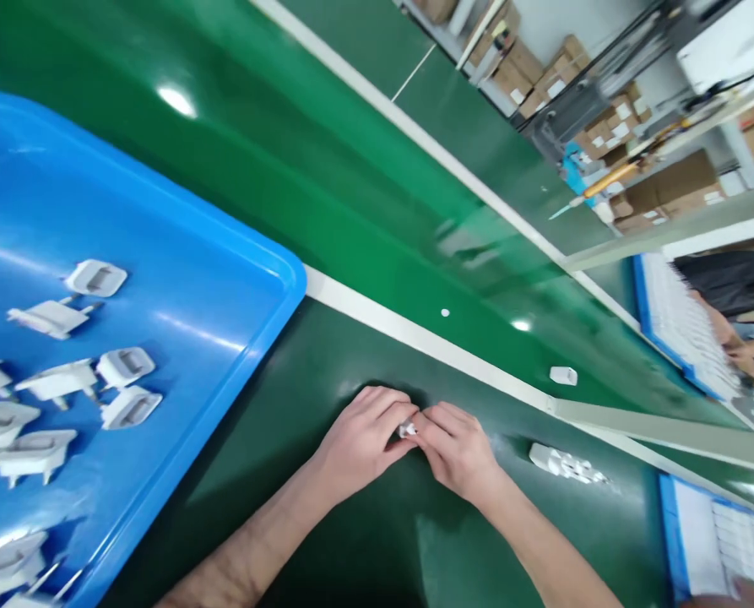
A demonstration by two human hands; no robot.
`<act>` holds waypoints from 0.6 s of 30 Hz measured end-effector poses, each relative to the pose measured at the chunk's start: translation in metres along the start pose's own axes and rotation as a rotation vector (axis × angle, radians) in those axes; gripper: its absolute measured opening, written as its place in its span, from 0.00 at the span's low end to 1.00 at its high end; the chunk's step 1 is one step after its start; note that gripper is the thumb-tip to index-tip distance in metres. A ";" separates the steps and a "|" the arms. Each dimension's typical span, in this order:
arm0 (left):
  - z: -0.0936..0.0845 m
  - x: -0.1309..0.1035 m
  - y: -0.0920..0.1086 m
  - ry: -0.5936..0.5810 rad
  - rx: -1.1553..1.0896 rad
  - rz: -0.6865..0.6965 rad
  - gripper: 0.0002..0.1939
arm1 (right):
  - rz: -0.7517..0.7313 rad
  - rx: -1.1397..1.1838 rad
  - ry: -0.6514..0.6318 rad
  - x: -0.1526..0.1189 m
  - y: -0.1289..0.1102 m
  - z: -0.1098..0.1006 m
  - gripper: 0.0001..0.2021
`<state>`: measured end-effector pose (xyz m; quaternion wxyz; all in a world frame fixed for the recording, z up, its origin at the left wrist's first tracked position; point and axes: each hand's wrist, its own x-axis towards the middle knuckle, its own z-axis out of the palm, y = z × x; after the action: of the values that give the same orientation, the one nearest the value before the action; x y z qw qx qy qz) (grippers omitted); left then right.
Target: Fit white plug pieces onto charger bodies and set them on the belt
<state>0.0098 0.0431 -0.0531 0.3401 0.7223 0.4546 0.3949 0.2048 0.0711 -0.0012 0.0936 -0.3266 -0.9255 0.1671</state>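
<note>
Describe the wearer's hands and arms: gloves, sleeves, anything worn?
Left hand and right hand are both bare: no gloves, no rings or finger cots visible. Both forearms are uncovered as far as the frame's bottom edge; no sleeves, watch or wrist strap show.

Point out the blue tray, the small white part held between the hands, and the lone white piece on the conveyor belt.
blue tray (250, 253): head view, on its raised right rim.
small white part (407, 430): head view, on the bit showing between the fingertips of both hands.
lone white piece (563, 376): head view, on its top face.
</note>
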 end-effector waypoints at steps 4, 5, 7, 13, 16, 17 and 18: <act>-0.003 0.002 -0.004 0.015 0.071 0.044 0.10 | 0.038 -0.133 -0.031 0.005 -0.001 -0.003 0.08; -0.003 0.003 -0.007 0.023 0.099 0.062 0.14 | 0.060 -0.173 -0.042 0.003 0.002 -0.006 0.08; -0.003 0.005 -0.012 0.046 0.149 0.093 0.21 | 0.130 -0.255 -0.058 -0.008 0.010 -0.017 0.07; -0.001 0.009 -0.018 0.041 0.213 0.107 0.25 | 0.542 -0.480 -0.139 -0.076 0.050 -0.079 0.09; 0.000 0.008 -0.017 0.022 0.238 0.087 0.24 | 0.848 -0.600 -0.142 -0.084 0.088 -0.113 0.15; 0.000 0.008 -0.016 0.015 0.240 0.082 0.23 | 0.947 -0.638 -0.138 -0.081 0.103 -0.120 0.16; 0.000 0.009 -0.016 0.007 0.242 0.081 0.23 | 1.042 -0.666 -0.144 -0.077 0.118 -0.124 0.16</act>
<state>0.0057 0.0566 -0.0640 0.2325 0.7744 0.4706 0.3533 0.3661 0.1390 0.0651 -0.1696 -0.7349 -0.6511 -0.0854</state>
